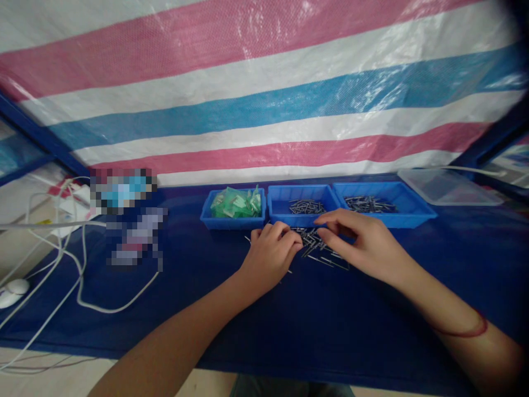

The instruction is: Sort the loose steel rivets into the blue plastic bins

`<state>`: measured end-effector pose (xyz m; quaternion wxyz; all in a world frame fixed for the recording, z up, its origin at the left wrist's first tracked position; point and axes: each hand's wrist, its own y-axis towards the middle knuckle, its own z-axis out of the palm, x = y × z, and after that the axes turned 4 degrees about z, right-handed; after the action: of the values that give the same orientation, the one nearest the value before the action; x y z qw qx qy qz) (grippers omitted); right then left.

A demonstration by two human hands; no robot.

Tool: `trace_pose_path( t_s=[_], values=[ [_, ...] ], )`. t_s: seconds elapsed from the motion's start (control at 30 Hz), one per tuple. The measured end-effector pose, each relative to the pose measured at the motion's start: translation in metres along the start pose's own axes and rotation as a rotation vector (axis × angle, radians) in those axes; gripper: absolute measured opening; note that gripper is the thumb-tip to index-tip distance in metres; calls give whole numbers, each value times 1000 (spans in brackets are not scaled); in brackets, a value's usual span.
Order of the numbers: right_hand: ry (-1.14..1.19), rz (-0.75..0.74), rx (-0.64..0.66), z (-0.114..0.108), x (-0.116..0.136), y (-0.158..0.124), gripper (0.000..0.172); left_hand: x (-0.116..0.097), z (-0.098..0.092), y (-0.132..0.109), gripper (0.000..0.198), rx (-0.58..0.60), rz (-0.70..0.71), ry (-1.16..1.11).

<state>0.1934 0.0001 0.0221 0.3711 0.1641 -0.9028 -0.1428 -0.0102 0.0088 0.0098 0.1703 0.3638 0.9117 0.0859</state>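
Your left hand (270,251) comes down over the near-left side of a loose heap of thin, silvery metal pins (311,241) on the dark blue tabletop (306,331). Its fingers are curled and its fingertips mostly hidden, so I cannot tell whether they grip a pin. Your right hand (367,248) reaches in from the other side, thumb and forefinger bent toward each other with a narrow gap between the tips, and no pin shows clearly between them.

The heap lies just in front of the middle blue rectangular plastic box (301,192), with a few strays scattered nearer to you. As far as the sorting of these slim pieces goes, it looks only partly done: one batch of similar metal pieces (306,207) sits inside the middle box, and another batch (370,204) sits inside the longer blue plastic box (407,221) on the right. What appears left is the loose heap under your fingers, not yet in any box; I cannot count it. The smaller blue plastic box (233,223) on the left holds green, see-through plastic packets (237,204), and neither hand touches them. A flat, translucent plastic lid (450,188) lies beyond the longer box, well apart from your hands
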Motion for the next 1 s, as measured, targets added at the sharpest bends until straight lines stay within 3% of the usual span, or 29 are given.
trace_pose_path(
  t_s=[0.2,0.43,0.8,1.0],
  values=[
    [86,-92,130,9,6,-1,14,-3,-2,3,21,-66,-16,-156],
    [154,-65,117,13,7,-2,13,-3,-1,4,18,-80,-73,-218],
    [205,-12,0,12,10,-4,11,-2,0,4,21,-115,-30,-270],
    [296,40,29,16,10,-5,16,-3,-1,7,20,-127,-33,-369]
  ],
)
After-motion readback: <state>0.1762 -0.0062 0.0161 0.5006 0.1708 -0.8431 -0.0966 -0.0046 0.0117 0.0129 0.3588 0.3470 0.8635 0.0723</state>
